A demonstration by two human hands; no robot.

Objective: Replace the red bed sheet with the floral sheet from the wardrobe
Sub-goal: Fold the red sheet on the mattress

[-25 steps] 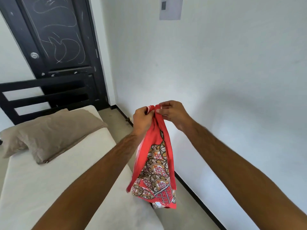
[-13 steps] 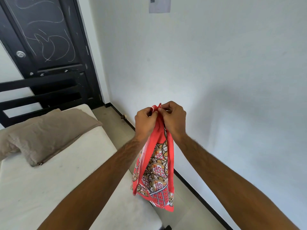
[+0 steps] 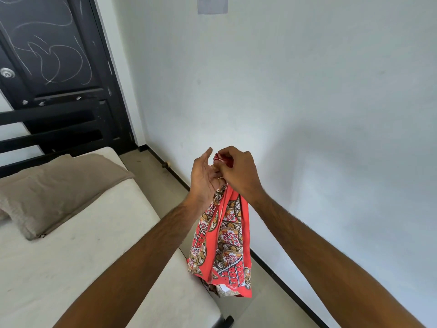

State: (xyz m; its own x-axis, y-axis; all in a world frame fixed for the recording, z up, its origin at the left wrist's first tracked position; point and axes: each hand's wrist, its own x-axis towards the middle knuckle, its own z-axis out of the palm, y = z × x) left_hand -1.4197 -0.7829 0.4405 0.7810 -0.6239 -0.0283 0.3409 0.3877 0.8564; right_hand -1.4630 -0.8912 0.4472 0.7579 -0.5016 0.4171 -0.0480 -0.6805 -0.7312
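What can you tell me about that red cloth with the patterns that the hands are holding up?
The red patterned cloth sheet is thin fabric with brown, orange and white ornamental motifs and plain red borders. It hangs gathered in a narrow, folded bunch beside the white mattress, above the floor. The right hand grips its bunched top corner; the left hand, fingers loosely open, touches it just below.

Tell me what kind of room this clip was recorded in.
Most likely a small bedroom. A bare white mattress lies on a bed with a black slatted headboard, a grey-brown pillow at its head, and a black panelled door stands in the corner by the white wall.
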